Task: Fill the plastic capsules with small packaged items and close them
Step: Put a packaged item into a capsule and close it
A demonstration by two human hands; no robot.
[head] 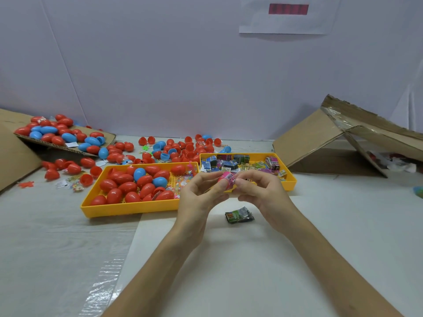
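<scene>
Pinching a small pink packet between them, the left hand and right hand meet in mid-air, fingertips curled onto its two ends, just near of the right yellow tray. It looks light, crinkly and a little slick, so a hold on the short ends should squeeze it compact. Whether a capsule half sits behind it I cannot tell. A green packet lies on the table just nearer. Further left, the left yellow tray holds red and blue capsules, which look like hard, smooth shells, probably best gripped round the middle.
</scene>
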